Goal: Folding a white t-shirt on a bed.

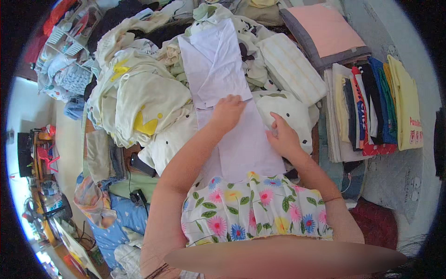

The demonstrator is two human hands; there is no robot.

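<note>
A long white cloth garment (223, 62), folded into a strip, stretches from the far pile down to my lap. My left hand (230, 111) rests on it, fingers bent at the edge of a folded-over upper layer; whether they pinch the fabric is hidden. To the right of the strip, my right hand (284, 135) has its index finger extended and holds nothing visible. Beneath that hand lies a white cloth with black spots (289, 108). The lower end of the garment reaches the floral top I wear.
Cream cloths with yellow prints (153, 94) are heaped at left. A folded striped towel (292, 68) and a pink-and-grey folded cloth (327, 31) lie at upper right. Folded clothes stand in a row (369, 108) at right. A black cable adapter (138, 198) sits at lower left.
</note>
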